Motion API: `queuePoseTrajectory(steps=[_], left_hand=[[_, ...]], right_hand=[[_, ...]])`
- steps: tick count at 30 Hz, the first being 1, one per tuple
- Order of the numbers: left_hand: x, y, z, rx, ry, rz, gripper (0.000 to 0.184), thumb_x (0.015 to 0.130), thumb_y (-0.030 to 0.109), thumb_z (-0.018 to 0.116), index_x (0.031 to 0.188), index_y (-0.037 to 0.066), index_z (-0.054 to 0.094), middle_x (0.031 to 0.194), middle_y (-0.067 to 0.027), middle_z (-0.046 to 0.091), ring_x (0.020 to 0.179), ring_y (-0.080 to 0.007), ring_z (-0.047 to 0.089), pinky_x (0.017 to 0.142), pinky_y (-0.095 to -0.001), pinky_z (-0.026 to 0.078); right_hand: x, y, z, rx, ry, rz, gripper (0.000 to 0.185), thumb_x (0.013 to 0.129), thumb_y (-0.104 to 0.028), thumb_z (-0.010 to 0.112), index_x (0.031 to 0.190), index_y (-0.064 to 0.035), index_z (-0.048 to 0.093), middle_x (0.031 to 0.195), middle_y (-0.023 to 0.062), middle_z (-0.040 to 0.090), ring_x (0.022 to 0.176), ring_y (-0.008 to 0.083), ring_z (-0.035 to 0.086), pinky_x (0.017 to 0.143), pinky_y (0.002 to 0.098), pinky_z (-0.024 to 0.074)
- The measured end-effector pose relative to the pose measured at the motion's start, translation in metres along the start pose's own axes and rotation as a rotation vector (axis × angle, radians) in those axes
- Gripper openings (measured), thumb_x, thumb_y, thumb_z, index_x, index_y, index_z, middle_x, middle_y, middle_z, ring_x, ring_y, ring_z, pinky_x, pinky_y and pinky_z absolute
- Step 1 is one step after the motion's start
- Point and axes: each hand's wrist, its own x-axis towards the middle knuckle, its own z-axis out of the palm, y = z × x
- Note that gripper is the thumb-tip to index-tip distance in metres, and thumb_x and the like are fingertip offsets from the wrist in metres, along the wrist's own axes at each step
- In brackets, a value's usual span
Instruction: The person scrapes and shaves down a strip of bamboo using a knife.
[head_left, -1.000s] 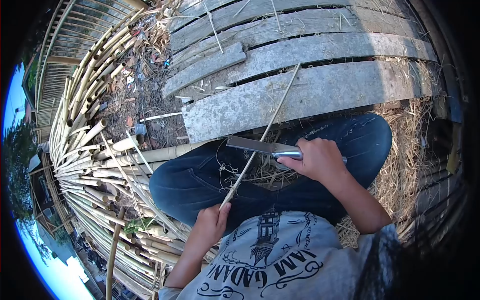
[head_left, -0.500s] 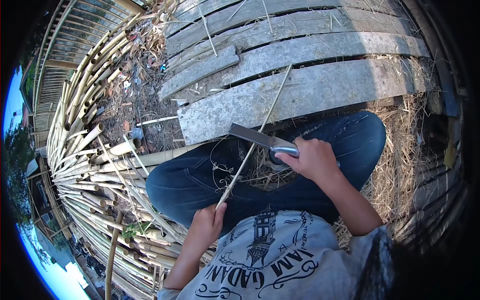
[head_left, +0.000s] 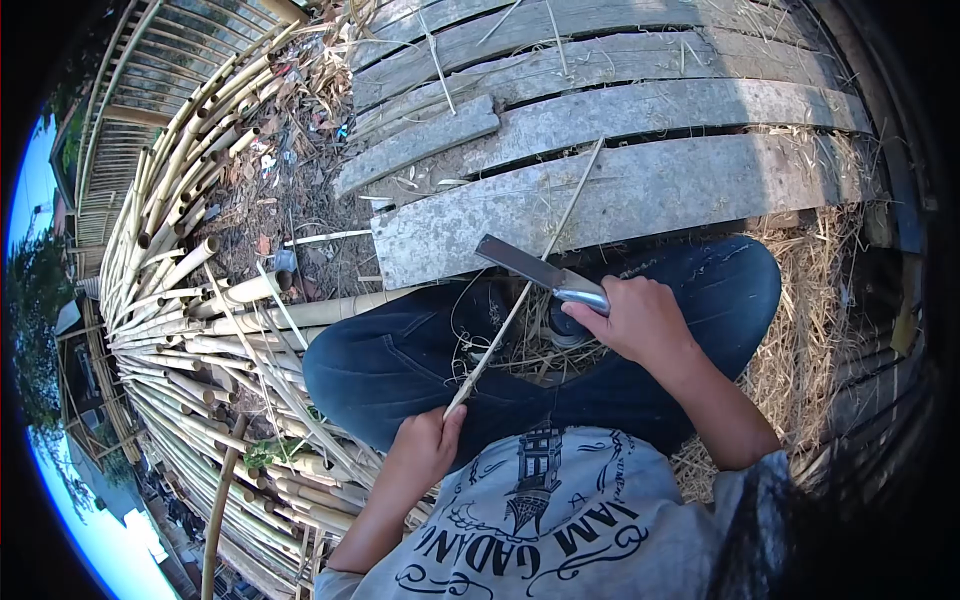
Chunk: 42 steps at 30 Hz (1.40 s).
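Head view shows a long, slender, pale strip gripped by the left hand, the right hand clasping a square-tipped knife.

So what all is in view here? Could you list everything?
Knife: one, grey, in the right hand, crossing over the strip
Bamboo strip: one, pale, running from the left hand over the planks
Planks: several, grey, beyond the knees
Short board: one, grey, beside the nearest plank
Bamboo poles: many, pale yellow, picture's left
Shavings: uncounted, tan, beside the right knee
Slatted fence: one, brownish, upper left
Jeans: one pair, blue, on crossed legs
T-shirt: one, grey, on the torso
Hands: two, bare, left and right
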Motion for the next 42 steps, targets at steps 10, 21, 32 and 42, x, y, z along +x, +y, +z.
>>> queuePoseTrajectory(steps=[10, 21, 32, 42], left_hand=[[0.001, 0.001, 0.001, -0.036, 0.002, 0.034, 0.042, 0.103, 0.029, 0.049, 0.081, -0.006, 0.058, 0.063, -0.0265, 0.051, 0.061, -0.0472, 0.048, 0.057, -0.0448, 0.042], [0.001, 0.001, 0.0, -0.046, -0.015, 0.011, 0.043, 0.102, 0.03, 0.05, 0.081, -0.006, 0.057, 0.062, -0.0258, 0.05, 0.058, -0.0442, 0.044, 0.056, -0.0438, 0.042], [0.003, 0.003, -0.003, -0.032, -0.049, -0.033, 0.036, 0.101, 0.026, 0.052, 0.084, -0.005, 0.061, 0.071, -0.0299, 0.056, 0.077, -0.0506, 0.056, 0.061, -0.0497, 0.045], [0.002, 0.005, -0.006, -0.024, -0.067, -0.055, 0.036, 0.101, 0.026, 0.052, 0.083, -0.004, 0.061, 0.07, -0.0294, 0.056, 0.075, -0.0504, 0.056, 0.061, -0.0492, 0.045]], right_hand=[[0.008, 0.008, -0.009, -0.063, 0.012, 0.042, 0.066, 0.088, -0.064, 0.057, 0.074, -0.0015, 0.069, 0.064, 0.0202, 0.066, 0.062, 0.0379, 0.068, 0.059, 0.0457, 0.0558], [0.01, 0.006, -0.015, -0.088, -0.068, 0.102, 0.064, 0.09, -0.06, 0.057, 0.077, 0.0015, 0.066, 0.067, 0.0226, 0.065, 0.068, 0.0392, 0.068, 0.063, 0.0496, 0.054], [0.022, 0.025, -0.031, -0.157, -0.049, 0.096, 0.063, 0.09, -0.059, 0.057, 0.076, 0.0009, 0.068, 0.067, 0.023, 0.065, 0.065, 0.0399, 0.067, 0.062, 0.0476, 0.0536], [0.037, 0.049, -0.038, -0.186, 0.082, 0.109, 0.069, 0.088, -0.065, 0.055, 0.076, 0.0018, 0.071, 0.068, 0.0218, 0.067, 0.065, 0.0382, 0.069, 0.062, 0.0468, 0.0549]])
